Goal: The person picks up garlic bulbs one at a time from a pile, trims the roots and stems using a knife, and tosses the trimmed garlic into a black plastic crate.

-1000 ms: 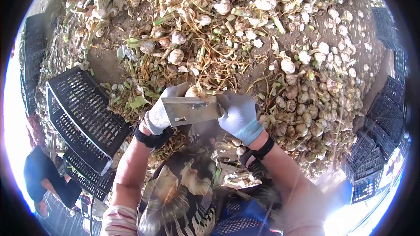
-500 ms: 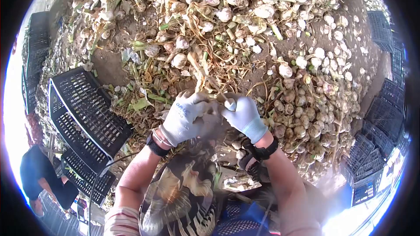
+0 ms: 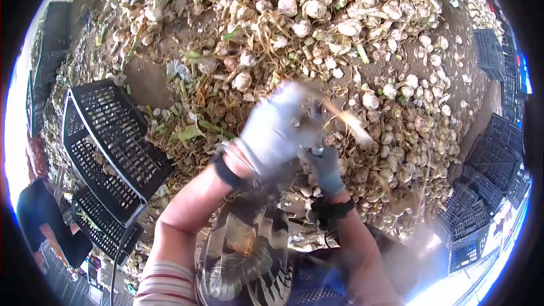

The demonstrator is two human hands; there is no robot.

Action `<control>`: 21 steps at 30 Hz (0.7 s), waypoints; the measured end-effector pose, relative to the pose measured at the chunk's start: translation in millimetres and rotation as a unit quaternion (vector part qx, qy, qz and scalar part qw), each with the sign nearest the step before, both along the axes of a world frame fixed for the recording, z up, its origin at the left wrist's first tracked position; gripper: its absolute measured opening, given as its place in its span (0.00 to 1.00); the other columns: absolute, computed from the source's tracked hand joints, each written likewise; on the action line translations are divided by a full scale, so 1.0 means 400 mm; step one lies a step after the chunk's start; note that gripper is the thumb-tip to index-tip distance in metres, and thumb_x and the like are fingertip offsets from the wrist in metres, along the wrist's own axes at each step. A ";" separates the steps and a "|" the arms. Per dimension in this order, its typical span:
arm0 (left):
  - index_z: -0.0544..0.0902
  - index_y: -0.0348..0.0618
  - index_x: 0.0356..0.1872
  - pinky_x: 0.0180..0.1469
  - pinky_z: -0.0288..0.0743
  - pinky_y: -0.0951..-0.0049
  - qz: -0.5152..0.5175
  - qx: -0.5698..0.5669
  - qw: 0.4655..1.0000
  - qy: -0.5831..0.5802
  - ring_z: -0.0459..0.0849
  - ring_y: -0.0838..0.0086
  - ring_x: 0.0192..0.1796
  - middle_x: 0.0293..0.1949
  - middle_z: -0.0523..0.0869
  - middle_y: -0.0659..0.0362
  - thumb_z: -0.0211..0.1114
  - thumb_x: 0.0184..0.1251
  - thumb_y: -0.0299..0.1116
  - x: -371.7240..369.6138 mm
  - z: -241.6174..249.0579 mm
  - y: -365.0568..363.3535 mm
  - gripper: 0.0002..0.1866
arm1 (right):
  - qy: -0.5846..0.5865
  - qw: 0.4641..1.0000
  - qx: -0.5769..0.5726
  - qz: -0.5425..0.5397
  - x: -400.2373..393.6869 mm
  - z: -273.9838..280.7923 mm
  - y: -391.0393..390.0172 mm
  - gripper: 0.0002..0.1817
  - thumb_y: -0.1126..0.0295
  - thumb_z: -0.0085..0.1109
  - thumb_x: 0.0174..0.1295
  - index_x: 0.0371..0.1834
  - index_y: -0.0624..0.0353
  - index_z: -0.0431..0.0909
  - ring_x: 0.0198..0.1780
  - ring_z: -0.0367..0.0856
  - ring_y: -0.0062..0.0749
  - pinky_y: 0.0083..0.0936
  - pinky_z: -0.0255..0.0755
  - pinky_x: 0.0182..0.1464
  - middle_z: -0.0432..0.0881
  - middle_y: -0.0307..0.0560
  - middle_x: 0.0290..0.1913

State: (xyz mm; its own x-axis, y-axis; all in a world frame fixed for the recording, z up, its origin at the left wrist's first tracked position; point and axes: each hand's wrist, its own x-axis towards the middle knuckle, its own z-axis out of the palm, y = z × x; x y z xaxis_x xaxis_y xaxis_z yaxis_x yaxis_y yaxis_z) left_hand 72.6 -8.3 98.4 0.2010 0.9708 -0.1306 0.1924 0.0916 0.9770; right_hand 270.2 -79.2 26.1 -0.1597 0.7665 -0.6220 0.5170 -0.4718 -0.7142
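Note:
My left hand (image 3: 273, 131), in a white knit glove, is raised over the heap and smeared by motion, its fingers curled. A pale dry garlic stalk (image 3: 345, 116), blurred, slants from its fingertips down to the right. My right hand (image 3: 326, 169), also gloved, is lower and close beside it. Its fingers are closed around something with a small bluish-grey end showing at the thumb; I cannot tell what it is. Beneath both hands lie garlic bulbs (image 3: 371, 101) and dry leaves.
Black plastic crates (image 3: 127, 141) stand at the left, with more crates (image 3: 496, 144) stacked at the right. Garlic heads with stalks (image 3: 317, 8) cover the ground ahead, and trimmed bulbs (image 3: 396, 156) are heaped right. Another person (image 3: 48, 221) is at the lower left.
My left hand has moved right and slightly up, now overlapping the space before my right hand. My right hand has dropped a little. The stalk has swung from upper left to the right.

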 end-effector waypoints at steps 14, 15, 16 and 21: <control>0.66 0.34 0.70 0.68 0.68 0.70 0.056 -0.096 0.994 -0.005 0.76 0.72 0.64 0.60 0.79 0.54 0.71 0.58 0.19 -0.129 -0.231 -0.096 0.37 | 0.316 0.897 -0.128 -0.283 -0.171 -0.054 0.167 0.16 0.78 0.67 0.63 0.54 0.69 0.83 0.45 0.81 0.16 0.14 0.74 0.46 0.86 0.42 0.45; 0.65 0.33 0.71 0.70 0.66 0.71 0.077 -0.081 0.994 0.017 0.74 0.74 0.65 0.61 0.78 0.56 0.70 0.59 0.19 -0.116 -0.220 -0.103 0.37 | 0.315 0.897 -0.129 -0.282 -0.181 -0.040 0.170 0.16 0.78 0.67 0.63 0.54 0.69 0.83 0.45 0.81 0.16 0.14 0.74 0.46 0.86 0.42 0.45; 0.65 0.33 0.71 0.67 0.69 0.71 0.150 -0.173 0.956 -0.183 0.76 0.73 0.63 0.61 0.78 0.56 0.69 0.61 0.20 -0.098 -0.234 -0.117 0.36 | 0.316 0.899 -0.136 -0.272 -0.197 -0.024 0.171 0.16 0.78 0.67 0.64 0.54 0.70 0.83 0.45 0.81 0.16 0.15 0.74 0.46 0.86 0.41 0.45; 0.67 0.34 0.69 0.62 0.74 0.72 0.158 -0.296 0.907 -0.253 0.79 0.74 0.59 0.58 0.81 0.57 0.70 0.63 0.27 -0.133 -0.170 -0.114 0.34 | 0.065 0.997 0.047 -0.022 -0.167 -0.002 0.150 0.19 0.67 0.71 0.60 0.54 0.59 0.85 0.35 0.84 0.20 0.20 0.77 0.40 0.88 0.41 0.40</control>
